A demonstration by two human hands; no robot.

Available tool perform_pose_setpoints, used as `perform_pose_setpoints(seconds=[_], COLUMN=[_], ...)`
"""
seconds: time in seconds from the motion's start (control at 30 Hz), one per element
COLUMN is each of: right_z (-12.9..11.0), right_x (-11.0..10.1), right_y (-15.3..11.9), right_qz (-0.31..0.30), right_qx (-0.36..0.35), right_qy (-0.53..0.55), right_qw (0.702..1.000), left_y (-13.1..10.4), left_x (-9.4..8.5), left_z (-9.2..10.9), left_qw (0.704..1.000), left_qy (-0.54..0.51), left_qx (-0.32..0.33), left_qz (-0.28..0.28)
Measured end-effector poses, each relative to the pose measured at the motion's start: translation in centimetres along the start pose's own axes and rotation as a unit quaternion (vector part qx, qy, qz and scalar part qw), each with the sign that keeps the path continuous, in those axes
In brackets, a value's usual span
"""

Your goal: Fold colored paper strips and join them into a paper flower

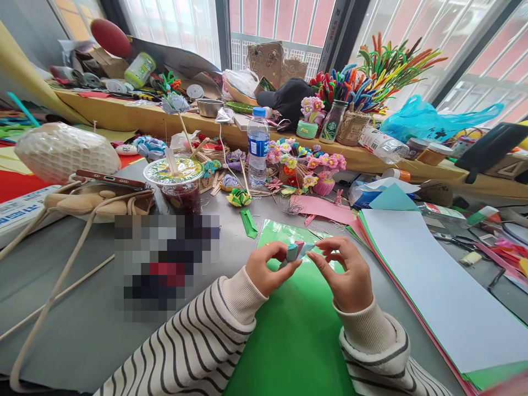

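Between the fingers of my left hand [271, 268] is a small folded paper piece [297, 251], light blue with a pink part. The left thumb and fingers pinch its left end. My right hand [348, 270] is at the other end of the piece, thumb and fingers drawn together around its pale blue tip. Both hands are above a glossy green sheet [289, 330] on the grey table. Just beyond the sheet lies a folded green paper strip [248, 223].
Stacked coloured paper [437, 275] lies on the right, with scissors [462, 241] past it. A lidded drink cup [178, 187], a water bottle [258, 147] and crocheted flowers [307, 165] stand further back. At left is a bag [99, 206] with a phone [113, 179] on it.
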State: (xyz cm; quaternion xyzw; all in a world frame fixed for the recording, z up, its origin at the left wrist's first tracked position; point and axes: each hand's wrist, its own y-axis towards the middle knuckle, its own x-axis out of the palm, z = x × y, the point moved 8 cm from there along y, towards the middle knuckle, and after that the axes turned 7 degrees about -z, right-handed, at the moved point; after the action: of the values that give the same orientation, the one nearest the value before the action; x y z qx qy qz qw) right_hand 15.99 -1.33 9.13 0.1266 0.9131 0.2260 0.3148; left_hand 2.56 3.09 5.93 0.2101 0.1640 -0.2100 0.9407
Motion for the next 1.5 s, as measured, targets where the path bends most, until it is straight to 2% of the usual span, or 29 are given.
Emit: perform_pose_setpoints(seconds=[0.07,0.17,0.27,0.37,0.5,0.7,0.97,1.1,1.27,1.5], right_z=[-0.1,-0.3,-0.6,-1.3,-2.1,-2.5,-3.3,-3.6,-3.1,-2.7], right_x=[0.0,0.3,0.5,0.4,0.3,0.0,0.2,0.1,0.4,0.9], right_y=[0.0,0.1,0.0,-0.1,-0.3,-0.3,-0.8,-1.0,-0.8,-0.9], right_qz=[-0.006,-0.031,-0.048,-0.042,-0.033,-0.024,-0.005,0.008,-0.005,-0.016], right_qx=[-0.007,-0.021,-0.039,-0.068,-0.105,-0.158,-0.19,-0.2,-0.183,-0.171], right_qy=[-0.008,-0.003,0.0,-0.033,-0.077,-0.133,-0.16,-0.164,-0.163,-0.098], right_qw=[1.0,0.999,0.998,0.996,0.991,0.978,0.969,0.966,0.97,0.98], left_y=[-0.1,-0.5,-1.2,-1.9,-2.4,-2.5,-2.5,-2.7,-2.7,-3.0], left_x=[-0.1,-0.5,-1.0,-1.4,-1.4,-1.1,-1.1,-1.2,-1.2,-1.4], left_z=[0.4,1.7,3.0,3.6,4.0,4.6,4.7,4.6,4.8,4.9], left_qw=[0.999,0.989,0.964,0.939,0.924,0.919,0.916,0.913,0.909,0.904], left_qy=[0.031,0.099,0.168,0.223,0.255,0.251,0.265,0.261,0.264,0.259], left_qx=[0.028,0.106,0.193,0.233,0.251,0.279,0.271,0.276,0.288,0.295], left_qz=[0.007,0.029,0.075,0.117,0.137,0.123,0.134,0.147,0.149,0.166])
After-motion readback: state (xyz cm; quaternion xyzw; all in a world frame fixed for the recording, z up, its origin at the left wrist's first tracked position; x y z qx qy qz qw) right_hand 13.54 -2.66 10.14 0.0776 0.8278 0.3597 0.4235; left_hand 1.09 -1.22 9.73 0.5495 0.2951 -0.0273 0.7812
